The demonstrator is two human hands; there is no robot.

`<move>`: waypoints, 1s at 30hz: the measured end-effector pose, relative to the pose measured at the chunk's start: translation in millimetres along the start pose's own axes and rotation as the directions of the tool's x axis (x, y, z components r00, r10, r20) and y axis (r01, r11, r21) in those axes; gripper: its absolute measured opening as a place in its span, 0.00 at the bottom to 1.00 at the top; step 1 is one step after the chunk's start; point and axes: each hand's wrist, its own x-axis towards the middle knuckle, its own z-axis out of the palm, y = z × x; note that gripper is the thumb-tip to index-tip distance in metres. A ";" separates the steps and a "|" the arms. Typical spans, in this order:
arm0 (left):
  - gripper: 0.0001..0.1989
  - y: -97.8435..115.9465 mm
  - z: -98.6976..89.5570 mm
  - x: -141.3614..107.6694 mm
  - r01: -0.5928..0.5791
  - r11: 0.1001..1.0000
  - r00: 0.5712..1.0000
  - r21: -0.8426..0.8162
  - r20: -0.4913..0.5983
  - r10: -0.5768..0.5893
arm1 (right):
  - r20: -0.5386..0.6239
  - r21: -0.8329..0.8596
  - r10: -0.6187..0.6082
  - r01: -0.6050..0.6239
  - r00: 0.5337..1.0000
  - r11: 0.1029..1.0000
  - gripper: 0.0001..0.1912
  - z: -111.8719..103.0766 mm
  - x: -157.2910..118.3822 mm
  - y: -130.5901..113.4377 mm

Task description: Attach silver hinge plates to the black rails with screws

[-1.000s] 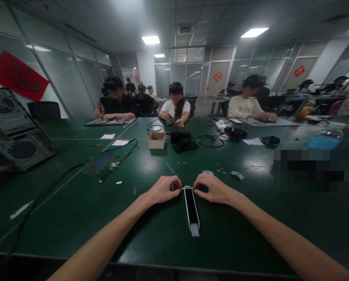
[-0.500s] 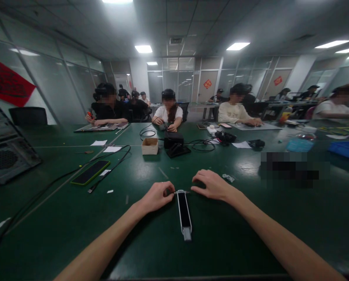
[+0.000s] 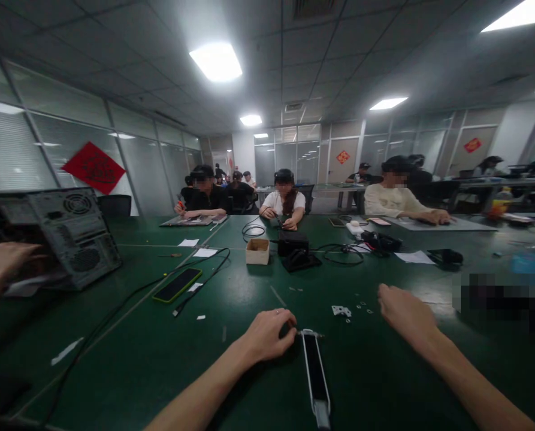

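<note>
A slim, long device (image 3: 316, 368) with a black face, a white frame and a grey end piece lies on the green table. A thin crosspiece sticks out at its far end. My left hand (image 3: 269, 335) rests beside that end, fingers curled and thumb and fingertips brought together at the crosspiece; what they pinch is too small to make out. Off to the right, my right hand (image 3: 404, 311) is apart from the device, its fingers bent down and pressed together, with their tips hidden. Between the hands lies a small whitish part (image 3: 341, 310), with several tiny pieces near it.
A phone (image 3: 177, 285) and a black cable (image 3: 204, 280) lie to the left, near an open computer case (image 3: 85, 239) with another person's hand (image 3: 6, 261) at it. Ahead are a small cardboard box (image 3: 257, 252) and a black box (image 3: 293, 243). Co-workers sit across the table.
My right hand has moved away from the device to the right, past the small whitish part. My left hand stays at the device's far end. The view has turned left and up.
</note>
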 end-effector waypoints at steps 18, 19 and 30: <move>0.14 -0.5 13.9 8.2 0.127 0.603 0.987 -0.787 0.039 -0.157 | -0.532 0.196 -0.639 0.814 0.557 0.547 0.11 -8.8 -23.0 -114.9; 0.14 -2.8 13.5 8.9 0.140 0.563 0.988 -0.814 0.079 -0.132 | -0.504 0.224 -0.617 0.781 0.604 0.583 0.11 -6.8 -22.1 -112.2; 0.10 -27.3 4.9 9.1 0.262 0.734 0.963 -0.627 0.117 -0.244 | 0.170 0.472 -0.503 0.378 0.847 0.796 0.11 -12.0 -14.3 -70.3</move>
